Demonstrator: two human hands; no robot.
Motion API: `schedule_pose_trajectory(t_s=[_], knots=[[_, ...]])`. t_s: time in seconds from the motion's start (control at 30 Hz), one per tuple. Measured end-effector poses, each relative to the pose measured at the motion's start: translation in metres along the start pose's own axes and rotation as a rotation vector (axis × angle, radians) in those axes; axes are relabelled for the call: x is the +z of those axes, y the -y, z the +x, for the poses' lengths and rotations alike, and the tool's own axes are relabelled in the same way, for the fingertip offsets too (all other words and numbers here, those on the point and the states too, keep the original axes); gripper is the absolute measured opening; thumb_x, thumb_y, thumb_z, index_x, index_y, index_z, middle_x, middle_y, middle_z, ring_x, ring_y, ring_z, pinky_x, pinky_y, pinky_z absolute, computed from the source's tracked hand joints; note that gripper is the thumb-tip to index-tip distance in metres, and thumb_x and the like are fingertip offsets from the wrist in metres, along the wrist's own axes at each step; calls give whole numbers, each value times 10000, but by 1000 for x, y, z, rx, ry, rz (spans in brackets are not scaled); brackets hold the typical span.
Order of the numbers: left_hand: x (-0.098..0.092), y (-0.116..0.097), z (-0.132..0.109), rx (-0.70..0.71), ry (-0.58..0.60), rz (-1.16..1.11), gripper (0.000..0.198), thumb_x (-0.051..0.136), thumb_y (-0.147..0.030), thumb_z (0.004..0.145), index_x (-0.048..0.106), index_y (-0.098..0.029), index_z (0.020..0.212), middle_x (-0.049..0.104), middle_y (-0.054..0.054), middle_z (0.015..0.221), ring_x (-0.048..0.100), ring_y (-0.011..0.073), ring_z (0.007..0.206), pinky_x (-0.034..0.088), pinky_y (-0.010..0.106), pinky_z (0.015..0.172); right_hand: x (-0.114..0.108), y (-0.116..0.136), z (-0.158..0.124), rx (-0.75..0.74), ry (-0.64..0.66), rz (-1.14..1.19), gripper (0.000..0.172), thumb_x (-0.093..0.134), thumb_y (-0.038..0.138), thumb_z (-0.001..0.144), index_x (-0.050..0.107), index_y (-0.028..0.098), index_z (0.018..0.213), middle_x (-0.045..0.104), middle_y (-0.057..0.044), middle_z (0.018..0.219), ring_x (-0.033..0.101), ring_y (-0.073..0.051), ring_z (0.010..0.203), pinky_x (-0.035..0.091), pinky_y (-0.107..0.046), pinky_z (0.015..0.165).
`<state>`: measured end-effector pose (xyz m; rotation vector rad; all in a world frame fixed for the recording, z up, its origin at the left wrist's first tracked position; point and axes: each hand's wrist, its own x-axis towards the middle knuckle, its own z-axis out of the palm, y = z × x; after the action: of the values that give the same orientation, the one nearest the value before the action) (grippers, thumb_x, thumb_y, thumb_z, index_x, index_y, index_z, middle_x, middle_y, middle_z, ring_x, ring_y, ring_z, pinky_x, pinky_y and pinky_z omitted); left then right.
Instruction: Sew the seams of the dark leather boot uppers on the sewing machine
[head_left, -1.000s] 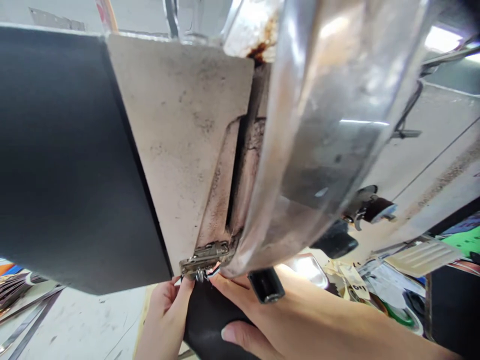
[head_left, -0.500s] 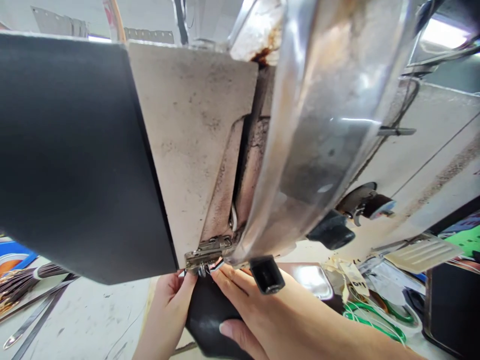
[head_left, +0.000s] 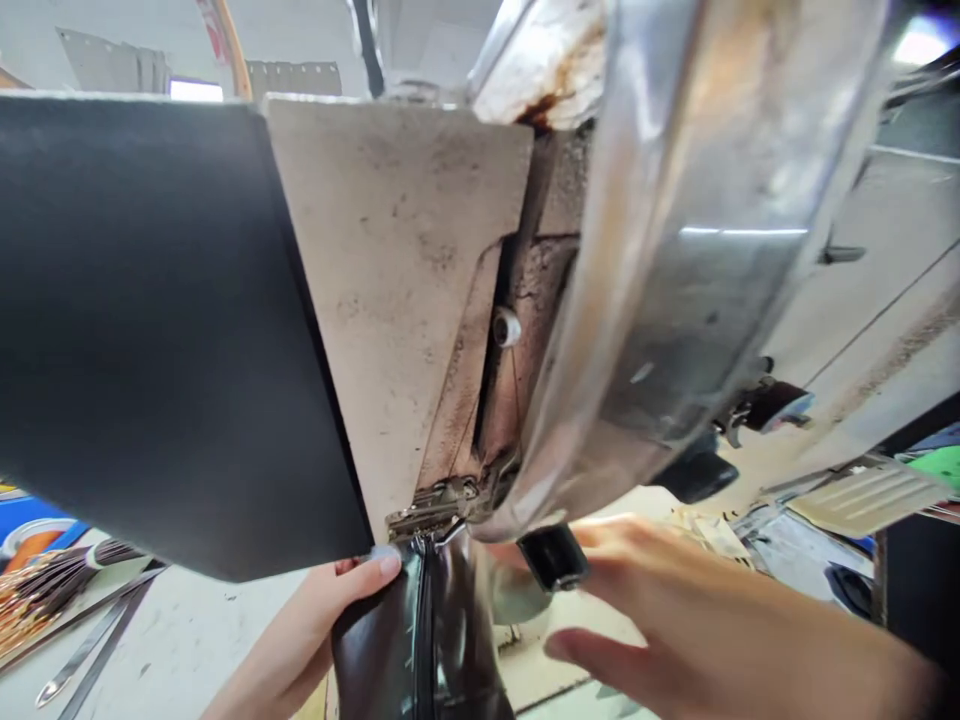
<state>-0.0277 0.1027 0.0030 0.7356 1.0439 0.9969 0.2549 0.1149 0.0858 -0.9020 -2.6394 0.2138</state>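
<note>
Your left hand [head_left: 300,640] grips the glossy dark brown leather piece [head_left: 420,640] from its left side, thumb tip pressed against it just below the small metal presser foot [head_left: 431,515] of the worn, cream-painted sewing machine head [head_left: 405,280]. Your right hand [head_left: 675,620] hangs apart from the leather, fingers loosely spread and grasping nothing, close to the black cylindrical knob [head_left: 553,556] under the machine's shiny steel guard [head_left: 675,250].

The leather sits right under the foot, at the bottom middle of the view, with a raised seam running down its centre. Its long axis runs from the foot straight toward you, the far end pointing into the machine and the near end dropping out of sight below.

Risks, as I judge them: your left thumb lies very near the foot and needle area, so a sudden feed could catch it. With only one hand guiding, the stiff, slick leather may twist off line and the stitch could wander from the seam. Your right hand's blur suggests it is moving; knocking the knob could disturb the setting.

Off to the left on the pale worktop [head_left: 172,640] lie thin metal strips [head_left: 82,660] and a bundle of brown strands [head_left: 45,590].
</note>
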Motion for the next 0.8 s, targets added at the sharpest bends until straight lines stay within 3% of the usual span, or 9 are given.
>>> schedule_pose_trajectory(t_s=[0.1,0.17,0.3,0.43,0.6,0.67,0.73,0.8], knots=[[-5,-7,5,-79,112,18,477,949,-474,555,795,-107,818,788,132,801,743,247,735,570,305,753,16,4,18,-41,1,-9,417,693,396,929,638,288,1328,732,-43,1198,693,-216,1107,562,-289,939],[-2,-9,4,-90,165,12,489,942,-456,569,801,-102,876,791,145,836,755,291,809,569,360,834,24,4,25,-44,-53,-31,417,667,419,951,634,286,1344,734,-57,1202,690,-226,1127,551,-320,988],[11,-15,-5,8,89,51,502,926,-355,622,786,-194,1077,803,85,988,751,268,917,558,340,859,41,-3,24,-104,-159,-68,371,604,432,996,648,295,1339,748,-65,1189,699,-224,1137,538,-349,1035],[15,-18,-11,-12,81,67,465,918,-362,623,804,-181,1036,805,97,992,755,279,830,562,376,838,64,-10,18,-224,-251,-95,307,508,387,1051,682,297,1288,773,-59,1145,727,-199,1095,529,-341,1055],[10,-16,-9,-3,51,151,478,908,-399,636,801,-185,1049,794,92,1048,733,265,894,531,382,915,78,-13,20,-495,-534,24,425,283,264,1114,676,185,1253,793,-48,1100,753,-135,1019,435,-263,1141],[10,-16,-5,-20,34,166,463,899,-431,639,804,-180,1017,795,102,1029,729,289,931,520,418,953,73,-13,22,-516,-520,92,408,294,265,1116,649,160,1288,777,-50,1154,734,-115,1070,404,-218,1152],[9,-15,0,-40,19,158,425,882,-468,646,809,-159,929,795,120,987,724,328,975,513,451,980,66,-14,23,-487,-416,152,399,305,280,1119,612,170,1350,745,-47,1235,692,-88,1157,402,-167,1131],[2,-10,4,-9,-75,173,411,864,-518,646,796,-149,814,790,120,896,717,347,974,528,455,956,63,-16,22,-443,-321,198,398,311,280,1120,583,184,1395,703,-52,1315,656,-73,1215,412,-144,1110]])
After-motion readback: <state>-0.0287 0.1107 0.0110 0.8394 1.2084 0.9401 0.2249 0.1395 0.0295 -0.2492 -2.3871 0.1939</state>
